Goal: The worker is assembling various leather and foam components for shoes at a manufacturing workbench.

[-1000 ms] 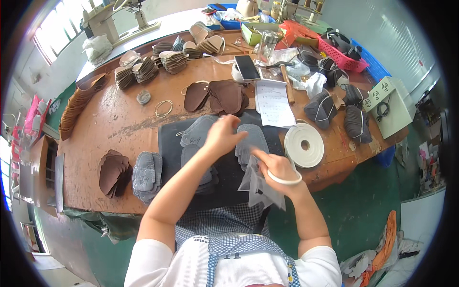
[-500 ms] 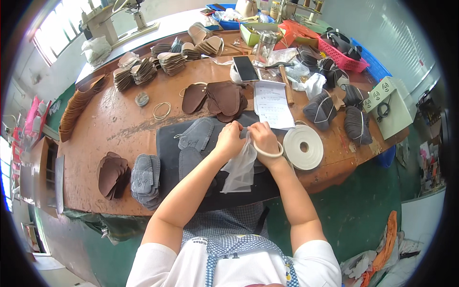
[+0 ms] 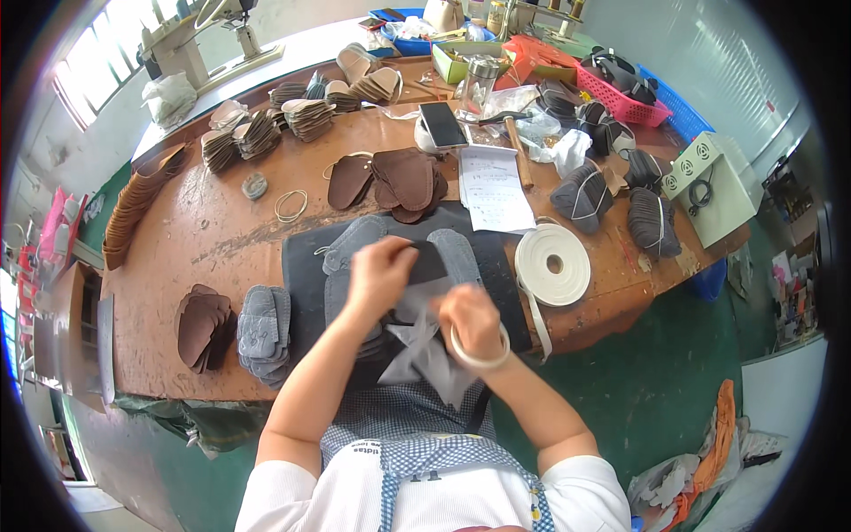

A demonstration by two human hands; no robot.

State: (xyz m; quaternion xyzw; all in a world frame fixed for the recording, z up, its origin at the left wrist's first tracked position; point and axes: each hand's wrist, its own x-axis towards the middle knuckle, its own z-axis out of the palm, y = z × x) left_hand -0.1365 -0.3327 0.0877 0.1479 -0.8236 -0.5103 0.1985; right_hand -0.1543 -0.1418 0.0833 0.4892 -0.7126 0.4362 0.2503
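Note:
Over the black mat [image 3: 303,279] my left hand [image 3: 379,273] pinches the edge of a dark, flat piece [image 3: 427,262]. A thin, whitish translucent sheet [image 3: 424,359] hangs crumpled below that piece, toward my apron. My right hand [image 3: 472,321], slightly blurred and wearing a pale bangle, is closed on the sheet's upper part. Grey stitched sole-shaped pieces [image 3: 355,239] lie on the mat beside my left hand, and another grey stitched piece [image 3: 455,254] lies beyond my right hand. Where the sheet meets the dark piece is partly hidden.
Brown sole-shaped pieces [image 3: 406,182] lie beyond the mat, near written paper [image 3: 495,191]. To the right stand a roll of white tape [image 3: 567,275] and tied dark bundles [image 3: 581,197]. Grey [image 3: 263,332] and brown stacks [image 3: 204,328] sit left, and a hammer [image 3: 519,155] lies behind the paper.
My hands have drawn apart and nearer my body, the right one pulling down with the translucent sheet. The dark piece now shows between them. The whole view has shifted slightly.

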